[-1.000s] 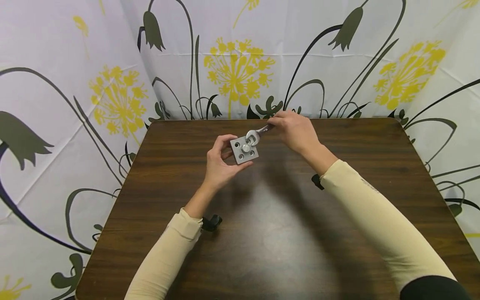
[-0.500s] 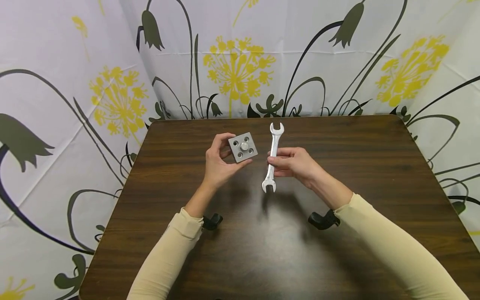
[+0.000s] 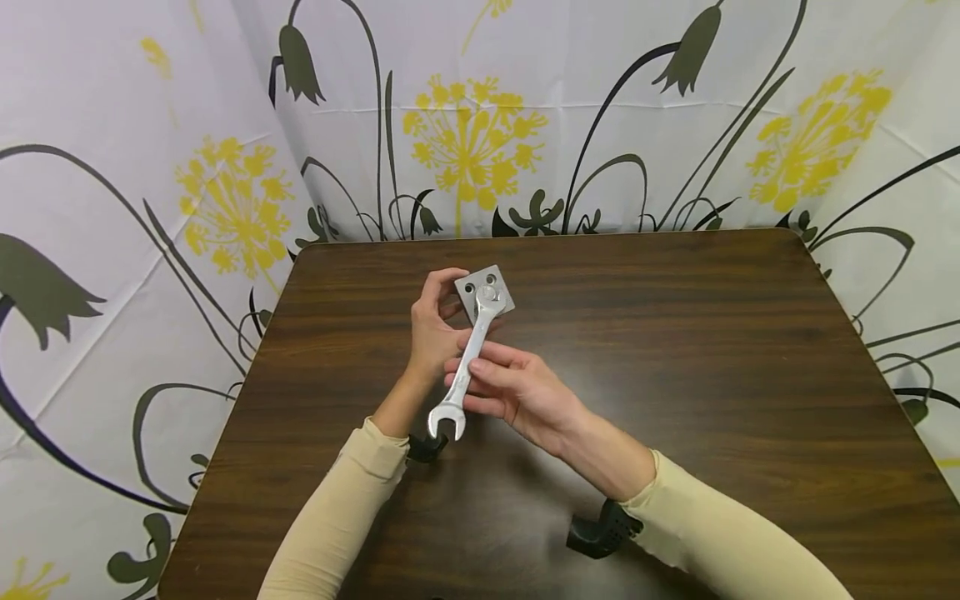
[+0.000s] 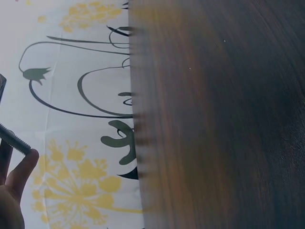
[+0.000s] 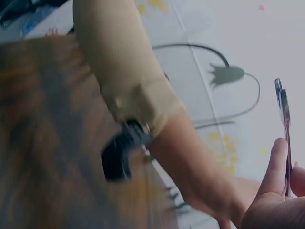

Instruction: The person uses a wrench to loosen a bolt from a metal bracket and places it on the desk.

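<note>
My left hand point(image 3: 433, 333) holds a square grey metal block point(image 3: 504, 293) by its edges, raised above the table. The block has round holes near its corners and a bolt head in its middle. In my right hand point(image 3: 536, 404) is a silver double open-ended wrench point(image 3: 474, 346), gripped mid-handle between thumb and fingers. Its upper end overlaps the bolt head and covers the block's lower holes; the lower end points toward the left wrist. At the left wrist view's edge, a finger point(image 4: 25, 171) touches a ridged grey rod point(image 4: 16, 140). The right wrist view shows the wrench edge-on beside the thumb point(image 5: 277, 164).
Both hands are over a dark wood-grain table point(image 3: 675, 333). A white curtain with yellow and green flowers point(image 3: 472, 150) hangs behind it and at the sides. Black wrist cameras point(image 3: 603, 531) stick out below both wrists.
The right hand withdrew the wrench from the block and turned it upright, then moved left and brought its upper end over the bolt head. The left hand and block stay nearly still.
</note>
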`<control>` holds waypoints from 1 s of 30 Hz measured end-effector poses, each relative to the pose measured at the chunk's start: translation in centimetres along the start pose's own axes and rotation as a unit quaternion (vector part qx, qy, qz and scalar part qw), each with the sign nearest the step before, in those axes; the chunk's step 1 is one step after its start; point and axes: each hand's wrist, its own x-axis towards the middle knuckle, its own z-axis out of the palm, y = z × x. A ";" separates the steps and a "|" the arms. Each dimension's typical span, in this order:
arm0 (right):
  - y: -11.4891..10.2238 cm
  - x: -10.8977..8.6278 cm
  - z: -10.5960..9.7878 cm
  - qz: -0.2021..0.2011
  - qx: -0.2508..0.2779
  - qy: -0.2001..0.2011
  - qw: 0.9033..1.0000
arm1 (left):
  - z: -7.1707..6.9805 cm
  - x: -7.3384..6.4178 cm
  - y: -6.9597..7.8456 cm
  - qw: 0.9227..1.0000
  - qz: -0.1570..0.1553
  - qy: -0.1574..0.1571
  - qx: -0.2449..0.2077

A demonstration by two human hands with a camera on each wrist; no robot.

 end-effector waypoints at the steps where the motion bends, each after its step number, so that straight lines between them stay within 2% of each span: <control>1: 0.5 0.1 0.3 0.000 0.011 0.001 1.000 | 0.0 -0.1 0.2 1.000 -0.003 0.003 -0.001; 5: 2.0 0.9 1.1 0.001 0.055 0.008 0.998 | 0.1 -0.3 0.8 1.000 -0.009 0.009 -0.002; 10: 2.9 1.8 1.3 0.006 0.088 0.024 0.996 | 0.4 -0.5 1.1 1.000 0.001 0.013 0.001; 17: 3.2 2.3 0.9 0.006 0.103 0.081 0.991 | 0.6 -0.5 0.9 1.000 0.017 0.021 0.000; 20: 3.3 2.3 0.6 0.006 0.078 0.102 0.992 | 0.3 -0.4 0.8 1.000 0.014 0.024 -0.002; 25: 3.5 2.1 -0.2 0.006 0.002 0.120 0.993 | -0.1 -0.2 0.5 1.000 0.017 0.024 -0.001; 30: 3.3 1.6 -1.3 -0.004 -0.057 0.142 0.988 | -0.2 -0.1 0.2 1.000 0.022 0.018 -0.008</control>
